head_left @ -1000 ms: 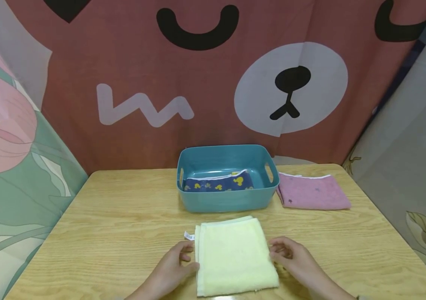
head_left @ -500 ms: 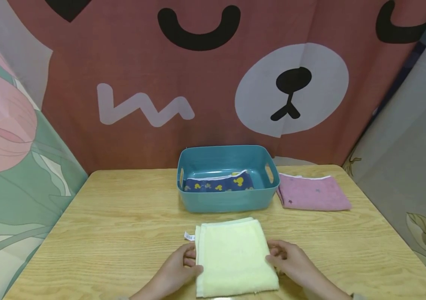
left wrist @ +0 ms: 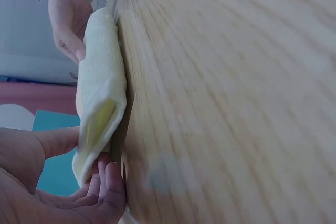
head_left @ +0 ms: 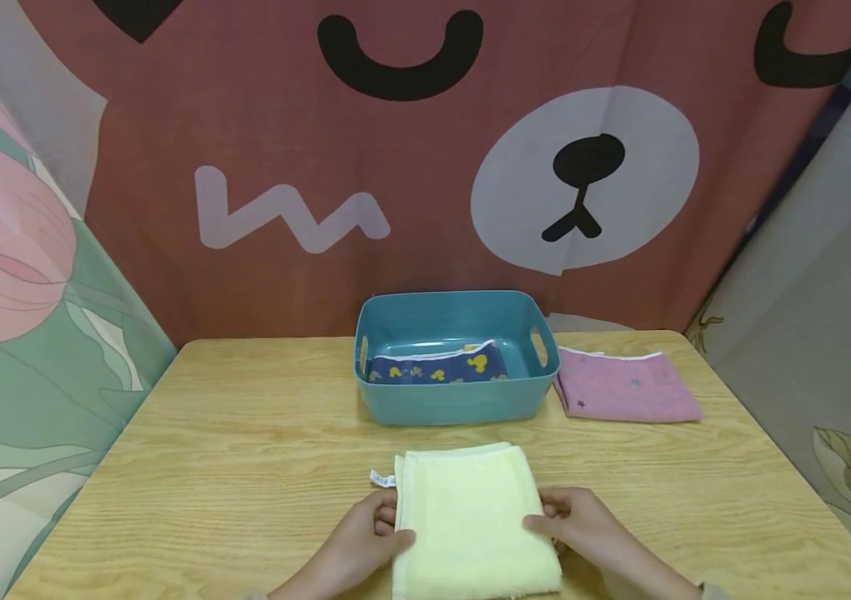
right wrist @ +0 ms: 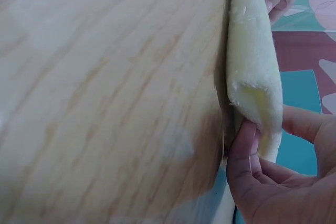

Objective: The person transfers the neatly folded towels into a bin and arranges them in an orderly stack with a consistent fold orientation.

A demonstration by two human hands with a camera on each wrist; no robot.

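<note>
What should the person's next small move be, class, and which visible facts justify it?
Probably raise the folded yellow towel toward the teal basket. The left grip and right grip pinch its opposite sides, so it seems ready to lift, and the basket stands just beyond it, holding a blue patterned cloth.

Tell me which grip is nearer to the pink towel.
Right. The right grip is on the near side of the pink towel, at the right edge of the yellow towel; the left grip is at the opposite edge, farther left.
</note>
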